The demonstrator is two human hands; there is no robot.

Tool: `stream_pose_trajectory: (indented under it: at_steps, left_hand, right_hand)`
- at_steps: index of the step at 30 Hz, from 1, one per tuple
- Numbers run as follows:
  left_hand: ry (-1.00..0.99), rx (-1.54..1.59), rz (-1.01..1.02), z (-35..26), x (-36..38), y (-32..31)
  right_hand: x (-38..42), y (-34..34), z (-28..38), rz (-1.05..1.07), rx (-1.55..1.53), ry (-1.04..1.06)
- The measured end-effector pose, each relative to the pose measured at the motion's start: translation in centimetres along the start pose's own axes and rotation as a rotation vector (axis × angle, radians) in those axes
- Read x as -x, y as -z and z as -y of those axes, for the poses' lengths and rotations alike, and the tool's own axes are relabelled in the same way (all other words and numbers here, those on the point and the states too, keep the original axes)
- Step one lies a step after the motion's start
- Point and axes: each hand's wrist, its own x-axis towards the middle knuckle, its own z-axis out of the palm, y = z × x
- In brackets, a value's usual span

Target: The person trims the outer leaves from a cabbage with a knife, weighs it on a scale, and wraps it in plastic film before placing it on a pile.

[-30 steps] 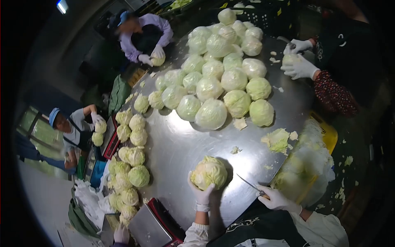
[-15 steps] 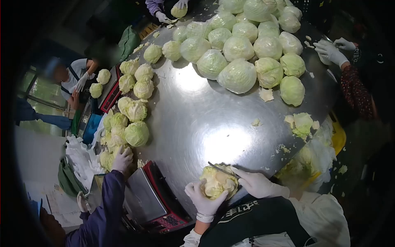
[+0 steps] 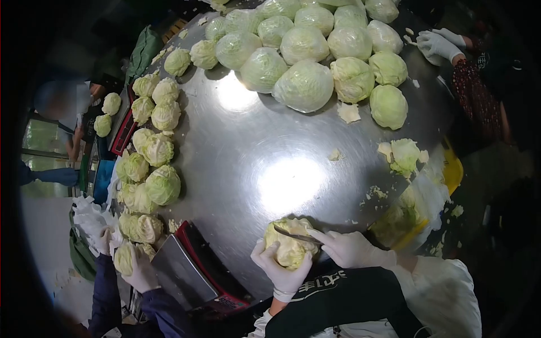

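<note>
A pale cabbage (image 3: pixel 294 254) is at the near edge of the steel table (image 3: pixel 225 169), its cut side turned up. My gloved left hand (image 3: pixel 281 267) is wrapped around its lower left side, fingers and thumb pressed against the leaves. In my gloved right hand (image 3: pixel 352 249) is a knife (image 3: pixel 297 235), its dark blade lying across the upper face of the cabbage and pointing left. The knife's handle is hidden inside my fist.
Wrapped cabbages (image 3: pixel 304 85) crowd the far side. Bare cabbages (image 3: pixel 163 185) line the left edge beside a red scale (image 3: pixel 197 265). Trimmed leaves (image 3: pixel 405 156) lie at right above a lined yellow bin (image 3: pixel 452 172). Co-workers' gloved hands (image 3: pixel 142 275) hold a cabbage at left; others work at far right.
The knife blade has come down from the cabbage's far edge onto its upper face. At left, the co-worker has lifted a cabbage. The whole view has shifted slightly.
</note>
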Motion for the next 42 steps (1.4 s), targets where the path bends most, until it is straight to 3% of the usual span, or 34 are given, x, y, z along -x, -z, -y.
stream_pose_trajectory:
  at_steps: [4, 7, 8, 9, 10, 14, 16, 18, 20, 22, 24, 25, 27, 30, 32, 34, 36, 40, 42]
  left_hand:
    - [-0.028, -0.035, 0.005, 0.5, 0.1, -0.4]
    - [0.02, -0.059, -0.023, 0.2, 0.2, -0.7]
    - [-0.067, -0.179, -0.004, -0.7, 0.0, -0.6]
    - [-0.158, -0.299, 0.016, -1.2, 0.1, -0.5]
    - [-0.162, -0.299, 0.016, -0.8, 0.2, -0.5]
    - [-0.124, -0.031, -0.054, 3.2, 1.9, 1.3]
    - [-0.161, 0.154, 0.067, 5.2, 3.4, 3.3]
    - [-0.093, 0.144, 0.076, 6.3, 5.5, 5.6]
    - [0.127, 0.225, 0.097, 6.6, 7.0, 7.0]
    - [0.139, 0.151, 0.078, 6.3, 7.6, 6.8]
    - [0.321, 0.216, -0.139, 6.0, 8.2, 4.8]
    - [0.343, 0.239, -0.214, 5.6, 7.8, 4.0]
    - [0.338, 0.192, -0.248, 4.7, 7.3, 2.9]
    - [0.297, 0.107, -0.246, 2.8, 6.6, 2.5]
    - [0.204, -0.155, -0.165, 1.4, 5.8, 2.9]
    - [0.224, -0.162, -0.187, 1.7, 5.8, 2.8]
    - [0.192, -0.112, -0.158, 1.9, 5.8, 3.0]
    - [0.239, -0.063, -0.122, 3.6, 6.0, 4.2]
    - [0.3, 0.211, -0.059, 6.0, 7.4, 5.5]
  right_hand:
    - [-1.9, -0.5, 0.4, -0.067, 0.068, -0.024]
    - [-4.2, 0.9, 1.2, 0.019, 0.076, -0.105]
    - [-4.8, 1.5, 1.0, 0.085, 0.077, -0.162]
    - [-5.7, 1.4, -0.5, -0.04, 0.025, -0.135]
    - [-6.6, 1.7, -1.8, 0.017, -0.083, -0.156]
    - [-8.5, 1.2, -5.3, 0.083, -0.279, -0.166]
    - [-9.4, 0.3, -6.4, 0.071, -0.346, -0.183]
    - [-10.1, -0.1, -6.6, -0.069, -0.462, -0.241]
    - [-10.9, 1.7, -6.8, -0.093, -0.541, -0.459]
    - [-11.1, 1.9, -6.7, -0.105, -0.522, -0.47]
    - [-9.3, 2.2, -3.0, -0.136, -0.54, -0.509]
    - [-8.1, -0.6, -2.9, -0.21, -0.601, -0.276]
    - [-6.1, -1.9, -0.3, -0.07, -0.484, 0.023]
    - [-6.1, 0.1, 4.3, 0.204, -0.534, -0.126]
    - [-7.1, -0.5, 3.0, 0.22, -0.479, -0.089]
    - [-7.6, -0.5, 2.4, 0.231, -0.42, -0.045]
    - [-7.7, -0.3, 2.4, 0.188, -0.258, 0.017]
    - [-7.2, -2.4, -0.7, -0.032, -0.397, 0.041]
    - [-7.1, -2.7, -2.3, -0.12, -0.356, -0.238]
